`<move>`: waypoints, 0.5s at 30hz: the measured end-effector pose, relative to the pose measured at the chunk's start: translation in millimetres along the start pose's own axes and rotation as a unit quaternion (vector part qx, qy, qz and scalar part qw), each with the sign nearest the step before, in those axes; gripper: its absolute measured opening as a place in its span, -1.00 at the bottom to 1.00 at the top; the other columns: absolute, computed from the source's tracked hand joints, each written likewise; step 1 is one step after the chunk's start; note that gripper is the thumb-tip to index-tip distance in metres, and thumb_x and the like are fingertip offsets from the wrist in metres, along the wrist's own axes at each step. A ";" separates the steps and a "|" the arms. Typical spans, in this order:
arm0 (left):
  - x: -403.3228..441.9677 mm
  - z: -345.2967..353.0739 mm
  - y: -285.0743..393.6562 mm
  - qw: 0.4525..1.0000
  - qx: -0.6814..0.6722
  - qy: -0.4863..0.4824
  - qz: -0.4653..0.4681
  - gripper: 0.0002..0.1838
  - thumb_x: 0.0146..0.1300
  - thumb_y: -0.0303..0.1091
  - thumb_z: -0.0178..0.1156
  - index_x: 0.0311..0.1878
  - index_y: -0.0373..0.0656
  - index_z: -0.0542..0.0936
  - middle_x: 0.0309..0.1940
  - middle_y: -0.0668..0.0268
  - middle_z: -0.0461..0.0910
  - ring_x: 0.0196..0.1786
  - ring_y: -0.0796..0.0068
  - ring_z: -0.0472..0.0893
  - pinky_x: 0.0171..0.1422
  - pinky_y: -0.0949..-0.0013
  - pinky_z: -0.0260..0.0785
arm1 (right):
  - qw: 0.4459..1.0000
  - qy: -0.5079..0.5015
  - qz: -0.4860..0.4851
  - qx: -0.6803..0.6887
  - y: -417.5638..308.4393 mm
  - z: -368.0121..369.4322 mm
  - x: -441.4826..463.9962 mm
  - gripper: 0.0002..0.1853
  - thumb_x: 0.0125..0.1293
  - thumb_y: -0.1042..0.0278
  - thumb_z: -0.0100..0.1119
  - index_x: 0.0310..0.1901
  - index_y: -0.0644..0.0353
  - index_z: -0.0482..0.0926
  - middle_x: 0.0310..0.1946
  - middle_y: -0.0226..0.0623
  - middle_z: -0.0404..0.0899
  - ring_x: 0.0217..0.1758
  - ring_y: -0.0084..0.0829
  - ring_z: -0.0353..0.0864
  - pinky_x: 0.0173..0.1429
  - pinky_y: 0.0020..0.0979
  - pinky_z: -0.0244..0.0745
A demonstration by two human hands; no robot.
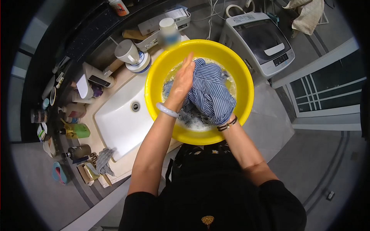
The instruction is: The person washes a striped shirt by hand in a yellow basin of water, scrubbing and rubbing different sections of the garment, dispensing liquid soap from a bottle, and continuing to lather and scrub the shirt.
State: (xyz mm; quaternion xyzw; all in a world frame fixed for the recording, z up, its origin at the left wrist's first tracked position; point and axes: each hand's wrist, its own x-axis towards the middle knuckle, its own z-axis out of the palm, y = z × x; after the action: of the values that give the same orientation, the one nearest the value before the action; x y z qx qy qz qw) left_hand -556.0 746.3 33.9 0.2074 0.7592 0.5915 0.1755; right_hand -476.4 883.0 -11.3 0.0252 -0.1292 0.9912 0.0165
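A round yellow basin (246, 82) holds sudsy water and a blue-and-white striped cloth (210, 90), bunched up and wet. My left hand (183, 82), below which a pale bangle circles the wrist, is at the cloth's left side with its fingers stretched out and pointing up the frame. Folds of the striped cloth cover my right hand, so its fingers are hidden; only the wrist with dark beaded bracelets shows at the cloth's lower right edge.
Left of the basin is a white sink (119, 115) with a drain. Bottles, a green soap bottle (79, 131), a white mug (126, 52) and a grey rag (104, 161) line the counter. A washing machine (262, 42) stands at the upper right, near a white-framed door.
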 end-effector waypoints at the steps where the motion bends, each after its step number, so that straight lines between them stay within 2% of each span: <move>1: -3.4 -1.6 0.0 0.997 -0.075 0.014 -0.024 -0.27 0.33 -0.03 -0.03 0.38 -0.36 0.06 0.40 -0.04 0.04 0.47 0.14 0.02 0.47 0.31 -0.12 | 1.000 0.008 -0.001 0.012 -0.8 -0.8 -2.5 -0.35 0.40 -0.09 -0.27 0.34 0.23 0.07 0.34 -0.10 0.11 0.39 -0.17 0.10 0.41 -0.14 0.04; 2: -7.9 -3.6 -6.2 0.997 -0.075 0.010 -0.027 -0.27 0.33 -0.03 -0.03 0.38 -0.36 0.06 0.40 -0.04 0.04 0.47 0.14 0.02 0.47 0.31 -0.12 | 1.000 0.019 0.000 0.023 -1.8 -2.0 -7.6 -0.35 0.40 -0.10 -0.27 0.33 0.24 0.09 0.32 -0.09 0.13 0.38 -0.16 0.13 0.40 -0.13 0.06; 4: -14.2 -6.7 -20.7 0.998 -0.010 -0.057 -0.023 -0.18 0.23 0.02 0.10 0.38 -0.36 0.09 0.37 -0.07 0.11 0.46 0.24 0.05 0.47 0.31 -0.13 | 0.999 0.037 0.005 0.037 -7.4 -2.3 -13.9 -0.35 0.39 -0.12 -0.26 0.31 0.25 0.12 0.30 -0.07 0.17 0.35 -0.14 0.17 0.38 -0.11 0.10; 5: -19.0 -6.0 -23.6 0.997 0.012 -0.070 -0.021 -0.24 0.14 -0.09 0.20 0.30 -0.40 0.24 0.19 -0.08 0.37 0.33 0.21 0.29 0.39 0.34 0.06 | 0.998 0.044 0.009 0.044 -9.5 -1.3 -14.5 -0.35 0.39 -0.12 -0.25 0.30 0.26 0.14 0.29 -0.06 0.20 0.33 -0.12 0.20 0.37 -0.10 0.12; 6: -19.4 -9.2 -25.6 0.997 0.011 -0.069 -0.021 -0.24 0.14 -0.09 0.20 0.30 -0.40 0.24 0.19 -0.08 0.37 0.33 0.21 0.29 0.39 0.34 0.06 | 0.997 0.051 0.013 0.052 -10.2 -0.3 -14.7 -0.34 0.39 -0.13 -0.24 0.29 0.27 0.15 0.27 -0.05 0.22 0.32 -0.11 0.22 0.36 -0.09 0.14; 8: -22.3 -19.5 -14.9 0.992 -0.030 -0.092 -0.077 -0.40 0.11 -0.28 0.18 0.19 -0.43 0.37 -0.04 0.02 0.56 0.05 0.26 0.53 0.19 0.38 0.30 | 0.995 0.066 0.023 0.068 -10.1 1.9 -15.7 -0.34 0.38 -0.15 -0.23 0.27 0.28 0.19 0.25 -0.04 0.26 0.29 -0.09 0.27 0.34 -0.07 0.18; 9: -20.7 -22.6 -25.4 0.978 -0.179 -0.040 -0.101 -0.58 0.08 -0.40 0.13 0.01 -0.44 0.49 -0.20 0.15 0.61 -0.18 0.39 0.60 -0.02 0.43 0.42 | 0.994 0.073 0.027 0.076 -10.3 3.2 -15.7 -0.33 0.38 -0.16 -0.23 0.27 0.29 0.21 0.23 -0.03 0.28 0.28 -0.08 0.29 0.33 -0.06 0.20; 10: -18.9 -29.6 -23.6 0.978 -0.179 -0.039 -0.100 -0.58 0.08 -0.40 0.13 0.01 -0.44 0.49 -0.20 0.15 0.61 -0.18 0.39 0.60 -0.02 0.43 0.42 | 0.993 0.079 0.032 0.085 -10.5 4.6 -15.0 -0.33 0.38 -0.17 -0.22 0.26 0.29 0.22 0.22 -0.02 0.30 0.26 -0.07 0.32 0.32 -0.05 0.22; 12: -18.7 -42.4 -19.5 0.947 -0.296 -0.008 -0.128 -0.65 0.09 -0.41 0.14 -0.05 -0.40 0.54 -0.18 0.19 0.61 -0.22 0.45 0.60 -0.08 0.48 0.43 | 0.989 0.094 0.046 0.102 -8.6 6.9 -14.6 -0.32 0.37 -0.18 -0.21 0.24 0.31 0.26 0.19 0.00 0.35 0.23 -0.04 0.36 0.31 -0.03 0.26; 13: -21.6 -42.4 -11.4 0.954 -0.278 0.000 -0.116 -0.70 0.13 -0.37 0.14 -0.13 -0.38 0.57 -0.24 0.20 0.62 -0.25 0.47 0.59 -0.11 0.49 0.43 | 0.991 0.077 0.027 0.110 -5.8 33.1 -17.2 -0.33 0.38 -0.18 -0.19 0.23 0.30 0.26 0.20 0.01 0.34 0.24 -0.04 0.36 0.28 -0.04 0.30; 15: -23.7 -40.4 -10.0 0.966 -0.237 -0.003 -0.105 -0.67 0.16 -0.34 0.16 -0.07 -0.38 0.53 -0.21 0.20 0.61 -0.21 0.45 0.60 -0.08 0.47 0.45 | 0.993 0.085 0.024 0.084 -2.9 46.4 -17.4 -0.37 0.38 -0.13 -0.15 0.22 0.29 0.29 0.17 -0.01 0.38 0.20 -0.07 0.40 0.26 -0.07 0.34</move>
State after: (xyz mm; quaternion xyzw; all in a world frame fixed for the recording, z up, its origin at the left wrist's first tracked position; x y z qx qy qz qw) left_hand -557.5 698.4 34.3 0.0804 0.6146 0.7320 0.2829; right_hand -456.8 873.4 33.2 -0.0612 -0.0444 0.9971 0.0013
